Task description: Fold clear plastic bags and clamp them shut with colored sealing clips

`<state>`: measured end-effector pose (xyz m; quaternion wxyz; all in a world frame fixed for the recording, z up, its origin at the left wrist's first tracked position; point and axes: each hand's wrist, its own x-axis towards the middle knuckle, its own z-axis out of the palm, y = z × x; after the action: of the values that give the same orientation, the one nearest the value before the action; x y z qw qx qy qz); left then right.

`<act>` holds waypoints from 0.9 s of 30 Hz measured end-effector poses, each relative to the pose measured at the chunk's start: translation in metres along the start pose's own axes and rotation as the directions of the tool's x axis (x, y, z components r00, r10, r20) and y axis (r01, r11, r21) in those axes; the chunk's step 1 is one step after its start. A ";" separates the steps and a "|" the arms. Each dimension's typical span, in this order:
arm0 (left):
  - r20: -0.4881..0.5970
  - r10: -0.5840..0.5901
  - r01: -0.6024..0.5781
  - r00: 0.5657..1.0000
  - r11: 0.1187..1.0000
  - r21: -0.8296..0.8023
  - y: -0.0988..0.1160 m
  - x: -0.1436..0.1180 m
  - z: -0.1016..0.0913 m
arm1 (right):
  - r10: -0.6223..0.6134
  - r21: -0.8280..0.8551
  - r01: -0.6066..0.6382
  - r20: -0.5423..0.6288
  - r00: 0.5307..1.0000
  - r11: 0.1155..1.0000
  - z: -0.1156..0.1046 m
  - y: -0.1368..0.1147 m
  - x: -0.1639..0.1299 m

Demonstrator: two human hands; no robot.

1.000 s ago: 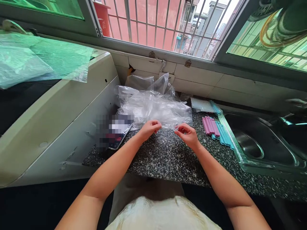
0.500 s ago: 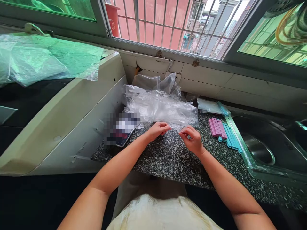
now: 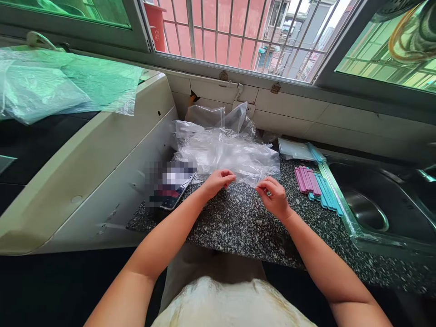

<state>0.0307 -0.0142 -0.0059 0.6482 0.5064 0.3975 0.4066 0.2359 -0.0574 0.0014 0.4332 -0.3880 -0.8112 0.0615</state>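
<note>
Several clear plastic bags lie in a loose, crumpled heap at the back of the speckled granite counter. At the near edge of this heap, my left hand is closed in a pinch on the thin film of a clear plastic bag. My right hand, a short way to its right, pinches the same near edge between thumb and fingers. The film between the fingertips is see-through and hard to trace. Pink sealing clips and blue sealing clips sit in rows right of my right hand.
A phone, partly blurred out, rests left of my left forearm. Flat packs of clear film lie behind the clips. The steel sink bounds the right side, a cream appliance the left. Behind stands a tiled wall under a barred window.
My left hand has moved a little to the left, widening the gap between my hands. The right hand stays nearly in place. The view has shifted slightly.
</note>
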 end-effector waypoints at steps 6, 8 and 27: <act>-0.076 0.011 -0.014 0.997 0.999 -0.046 0.002 0.001 -0.003 | 0.041 0.034 -0.042 0.015 0.999 0.999 -0.003 0.002 0.001; -0.076 0.013 -0.016 0.997 0.999 -0.036 0.002 0.001 -0.003 | 0.077 0.065 -0.078 0.015 0.997 0.995 -0.003 0.002 0.002; -0.028 0.657 -0.521 0.754 0.623 0.583 -0.010 -0.001 -0.002 | 0.586 0.509 -0.630 0.271 0.764 0.586 -0.010 0.007 0.009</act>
<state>0.0292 -0.0162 -0.0157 0.2541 0.7174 0.3804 0.5255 0.2443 -0.0483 0.0104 0.4512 -0.4901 -0.5866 0.4606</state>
